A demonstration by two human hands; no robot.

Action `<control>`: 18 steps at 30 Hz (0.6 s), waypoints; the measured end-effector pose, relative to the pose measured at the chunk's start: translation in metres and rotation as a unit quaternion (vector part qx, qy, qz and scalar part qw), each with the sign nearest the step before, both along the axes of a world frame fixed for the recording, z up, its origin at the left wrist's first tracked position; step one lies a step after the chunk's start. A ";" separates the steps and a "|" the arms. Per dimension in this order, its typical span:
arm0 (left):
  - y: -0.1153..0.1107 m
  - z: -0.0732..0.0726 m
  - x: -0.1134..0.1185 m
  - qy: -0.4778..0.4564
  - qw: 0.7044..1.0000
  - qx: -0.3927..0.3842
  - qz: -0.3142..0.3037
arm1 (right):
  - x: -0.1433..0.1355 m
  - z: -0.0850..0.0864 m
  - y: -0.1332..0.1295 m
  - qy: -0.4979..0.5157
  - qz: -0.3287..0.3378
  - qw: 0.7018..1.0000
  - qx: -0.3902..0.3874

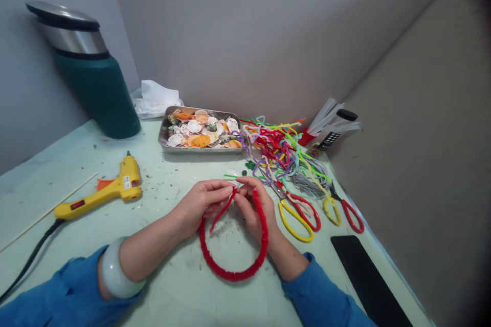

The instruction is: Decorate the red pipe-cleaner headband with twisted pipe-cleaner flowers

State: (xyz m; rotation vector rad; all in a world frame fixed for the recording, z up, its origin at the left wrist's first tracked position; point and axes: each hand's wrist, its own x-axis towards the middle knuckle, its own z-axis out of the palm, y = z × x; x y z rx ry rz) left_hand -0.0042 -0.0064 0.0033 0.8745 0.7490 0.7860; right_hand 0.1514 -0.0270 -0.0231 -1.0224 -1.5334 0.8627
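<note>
Two bare hands meet near the centre of the frame, fingertips drawn close: the left hand (209, 201) and right hand (253, 206) pinch the top of a red pipe cleaner (221, 213). A fuzzy red hoop (235, 276), open at its top, hangs just below centre, its sides against both hands. At left, a yellow glue gun (102, 193) carries a small white sticker (127, 182) with print too small to read. At upper right, the dark label (330, 139) on a clear container bears pale marks, also unreadable. A metal tray (203, 151) of seashells (194, 126) stands above centre on the counter (161, 270), beside tangled pipe cleaners (272, 145). Yellow-and-red-handled scissors (294, 224) lie right of the hands; a green tumbler (97, 94) stands upper left.
</note>
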 end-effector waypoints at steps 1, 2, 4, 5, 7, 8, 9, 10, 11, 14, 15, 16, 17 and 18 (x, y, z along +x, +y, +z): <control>0.000 0.000 0.000 -0.004 1.000 -0.001 -0.003 | 0.000 -0.001 0.000 -0.007 0.005 1.000 0.003; 0.000 -0.001 0.000 -0.006 1.000 -0.003 -0.007 | 0.000 -0.002 0.000 -0.012 0.009 1.000 0.003; 0.001 -0.001 0.000 -0.006 1.000 -0.005 -0.012 | 0.000 -0.004 0.001 -0.014 0.011 1.000 -0.001; 0.001 0.000 0.000 -0.004 1.000 -0.005 -0.013 | 0.000 -0.005 0.001 -0.010 0.008 1.000 -0.005; 0.001 0.001 0.000 0.005 1.000 -0.004 -0.014 | 0.000 -0.005 0.002 0.003 0.005 1.000 -0.011; 0.000 0.002 0.000 0.010 1.000 -0.003 -0.015 | 0.001 -0.005 0.002 0.010 0.006 1.000 -0.014; 0.000 0.002 0.000 0.014 1.000 -0.001 -0.015 | 0.001 -0.004 0.002 0.019 0.011 1.000 -0.018; 0.000 0.003 0.000 0.017 1.000 0.001 -0.015 | 0.001 -0.003 0.002 0.028 0.018 0.999 -0.023; -0.001 0.004 0.000 0.018 1.000 0.002 -0.014 | 0.001 -0.002 0.002 0.037 0.027 0.999 -0.029; -0.001 0.006 0.000 0.017 1.000 0.000 -0.016 | 0.002 0.000 0.002 0.065 0.050 0.995 -0.050; -0.001 0.006 0.000 0.013 1.000 -0.002 -0.017 | 0.002 0.001 0.002 0.074 0.056 0.994 -0.058; -0.001 0.006 0.001 0.009 1.000 -0.003 -0.020 | 0.002 0.001 0.002 0.082 0.060 0.993 -0.064; -0.001 0.005 0.001 0.002 1.000 -0.005 -0.023 | 0.002 0.001 0.003 0.088 0.064 0.992 -0.067; -0.001 0.004 0.001 -0.006 1.000 -0.006 -0.027 | 0.002 0.002 0.003 0.093 0.066 0.991 -0.068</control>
